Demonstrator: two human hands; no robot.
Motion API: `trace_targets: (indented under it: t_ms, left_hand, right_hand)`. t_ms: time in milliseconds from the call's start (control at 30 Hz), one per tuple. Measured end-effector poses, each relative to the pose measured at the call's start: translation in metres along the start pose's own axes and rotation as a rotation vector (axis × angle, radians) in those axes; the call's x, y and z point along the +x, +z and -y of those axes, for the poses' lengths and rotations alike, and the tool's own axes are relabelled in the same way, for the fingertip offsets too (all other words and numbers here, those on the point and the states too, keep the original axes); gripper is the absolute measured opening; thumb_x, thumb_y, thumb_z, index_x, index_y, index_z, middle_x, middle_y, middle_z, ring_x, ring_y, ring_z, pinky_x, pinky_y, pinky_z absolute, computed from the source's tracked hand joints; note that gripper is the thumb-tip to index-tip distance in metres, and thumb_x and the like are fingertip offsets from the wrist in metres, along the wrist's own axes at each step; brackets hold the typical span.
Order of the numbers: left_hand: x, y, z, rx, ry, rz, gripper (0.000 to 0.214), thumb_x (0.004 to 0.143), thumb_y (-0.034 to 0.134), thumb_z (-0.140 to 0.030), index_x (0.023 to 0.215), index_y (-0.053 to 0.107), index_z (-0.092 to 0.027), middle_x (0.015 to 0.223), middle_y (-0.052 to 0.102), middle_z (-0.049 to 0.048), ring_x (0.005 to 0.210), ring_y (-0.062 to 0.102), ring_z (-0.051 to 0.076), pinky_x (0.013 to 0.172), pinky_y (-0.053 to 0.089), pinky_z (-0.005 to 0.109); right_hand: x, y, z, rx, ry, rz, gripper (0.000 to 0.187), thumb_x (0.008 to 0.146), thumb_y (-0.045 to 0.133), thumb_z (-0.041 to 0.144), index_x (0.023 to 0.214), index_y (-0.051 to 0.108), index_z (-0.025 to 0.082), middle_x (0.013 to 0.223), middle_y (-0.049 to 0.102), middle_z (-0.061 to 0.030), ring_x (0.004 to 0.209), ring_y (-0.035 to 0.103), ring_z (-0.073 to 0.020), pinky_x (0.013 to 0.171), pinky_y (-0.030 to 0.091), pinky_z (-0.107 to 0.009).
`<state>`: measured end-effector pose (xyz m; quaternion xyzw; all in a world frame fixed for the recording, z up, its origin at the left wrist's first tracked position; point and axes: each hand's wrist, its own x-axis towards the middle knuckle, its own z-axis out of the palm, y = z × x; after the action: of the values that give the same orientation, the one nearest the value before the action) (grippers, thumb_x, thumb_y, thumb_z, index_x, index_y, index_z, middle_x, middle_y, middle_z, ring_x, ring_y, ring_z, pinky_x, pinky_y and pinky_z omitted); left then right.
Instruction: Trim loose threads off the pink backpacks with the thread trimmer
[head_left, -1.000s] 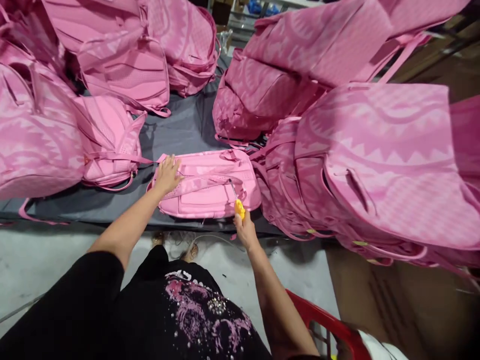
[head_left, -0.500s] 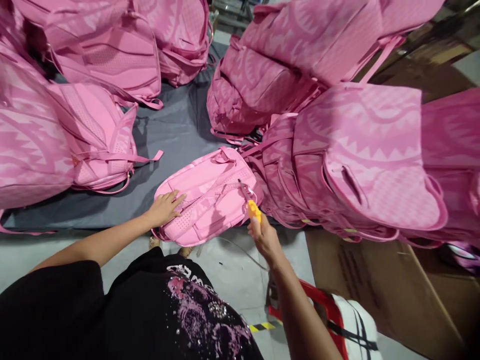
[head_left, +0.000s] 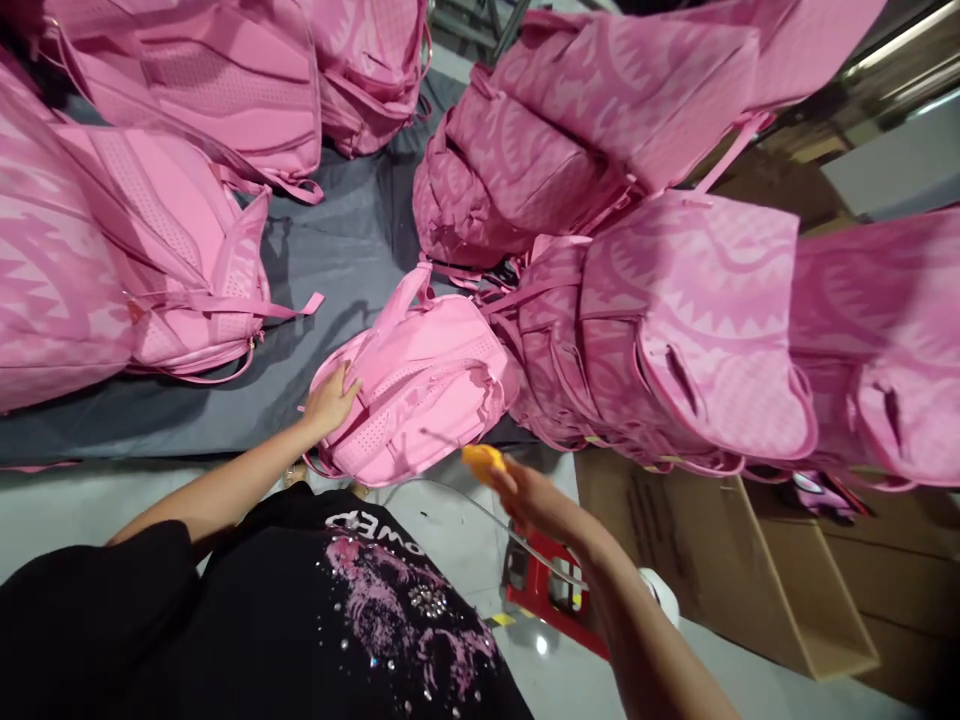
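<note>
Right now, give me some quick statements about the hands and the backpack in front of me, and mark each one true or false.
1. The left hand rests on the pink backpack. True.
2. The right hand holds a blue tool. False: it holds a yellow-handled tool.
3. The backpack lies on a dark grey table cover. True.
4. The right hand presses on the backpack. False: it is off the backpack, over the floor.

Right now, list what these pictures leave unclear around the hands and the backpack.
- Yellow-handled tool, head view: motion-blurred, tip unreadable.
- Right hand: blur hides how its grip closes.
- Backpack: underside hidden against the grey table.
- Left hand: palm hidden, pressed onto the backpack.
</note>
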<state>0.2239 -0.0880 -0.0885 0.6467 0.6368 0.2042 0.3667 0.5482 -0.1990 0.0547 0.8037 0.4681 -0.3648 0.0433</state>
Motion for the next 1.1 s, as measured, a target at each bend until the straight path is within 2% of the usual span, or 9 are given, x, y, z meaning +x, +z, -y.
trace_targets:
  t_ms: [100,200,367,500,667,800,867,1000,1100]
  left_hand:
    - [-0.026,0.017,-0.018,0.224,0.259,-0.117,0.069,0.094,0.051,-0.041,0.153,0.032,-0.012,0.158,0.033,0.0215,0.146,0.031,0.037,0.117,0.029,0.053]
    - [-0.049,0.037,-0.030,0.387,0.470,0.156,0.082,0.086,0.065,-0.046,0.156,0.030,-0.023,0.163,0.024,0.0164,0.147,0.027,0.039,0.116,0.031,0.055]
    - [-0.052,0.054,-0.024,0.545,0.374,0.338,0.095,0.079,0.073,-0.027,0.158,0.022,-0.017,0.163,0.017,0.0250,0.142,0.033,0.043,0.108,0.040,0.055]
    - [-0.025,0.047,-0.026,0.158,0.352,0.286,0.068,0.088,0.049,-0.014,0.154,0.032,-0.015,0.148,0.047,0.0220,0.131,0.051,0.033,0.103,0.046,0.047]
    - [0.015,0.036,-0.053,-0.546,0.109,0.161,0.050,0.090,0.042,-0.019,0.140,0.048,-0.014,0.094,0.072,0.0081,0.076,0.067,0.016,0.079,0.055,0.033]
    - [0.026,0.013,-0.044,-0.691,0.166,-0.095,0.042,0.083,0.064,-0.029,0.123,0.058,-0.019,0.124,0.065,0.0100,0.107,0.064,0.017,0.092,0.053,0.031]
    - [0.031,-0.002,-0.025,-0.713,-0.025,-0.153,0.034,0.086,0.063,-0.031,0.117,0.058,-0.020,0.125,0.063,0.0100,0.112,0.062,0.017,0.093,0.053,0.030]
    - [0.054,-0.020,0.000,-0.729,-0.600,0.361,0.027,0.094,0.053,-0.042,0.089,0.057,-0.015,0.087,0.066,0.0124,0.077,0.067,0.019,0.066,0.057,0.031]
    - [0.066,-0.020,0.001,-0.810,-0.620,0.586,0.038,0.091,0.056,-0.052,0.075,0.053,-0.017,0.071,0.060,0.0081,0.057,0.059,0.014,0.041,0.042,0.022]
  right_hand:
    - [-0.011,0.001,-0.020,0.061,0.070,-0.133,0.048,0.096,0.036,0.053,0.108,0.062,0.014,0.048,0.051,0.0014,0.037,0.047,-0.0152,0.043,0.032,-0.026]
    - [-0.023,0.009,-0.026,0.157,0.026,-0.122,0.048,0.094,0.037,0.057,0.104,0.060,0.016,0.051,0.052,0.0018,0.039,0.048,-0.0144,0.044,0.034,-0.025]
    - [-0.045,0.023,-0.024,0.311,0.028,-0.069,0.053,0.090,0.038,0.065,0.098,0.056,0.016,0.053,0.052,0.0029,0.041,0.049,-0.0141,0.044,0.037,-0.025]
    - [-0.063,0.031,-0.022,0.413,0.057,-0.131,0.062,0.089,0.036,0.069,0.108,0.058,0.014,0.051,0.050,0.0044,0.042,0.048,-0.0137,0.045,0.035,-0.025]
    - [-0.085,0.081,-0.009,0.364,-0.015,0.212,0.050,0.097,0.035,0.059,0.113,0.056,0.017,0.057,0.055,0.0046,0.045,0.051,-0.0133,0.050,0.039,-0.025]
    - [-0.097,0.149,0.012,-0.017,0.015,0.127,0.035,0.103,0.033,0.045,0.108,0.056,0.019,0.077,0.068,-0.0051,0.065,0.064,-0.0185,0.055,0.035,-0.026]
    - [-0.098,0.180,0.021,-0.227,0.054,0.052,0.033,0.104,0.035,0.042,0.113,0.055,0.018,0.088,0.071,-0.0102,0.075,0.068,-0.0225,0.055,0.032,-0.027]
    - [-0.091,0.223,0.032,-0.371,0.084,-0.062,0.031,0.104,0.037,0.040,0.118,0.052,0.016,0.094,0.069,-0.0126,0.077,0.071,-0.0241,0.051,0.029,-0.027]
    - [-0.081,0.232,0.032,-0.329,0.128,-0.133,0.030,0.106,0.034,0.038,0.118,0.050,0.016,0.094,0.069,-0.0114,0.076,0.071,-0.0224,0.051,0.030,-0.027]
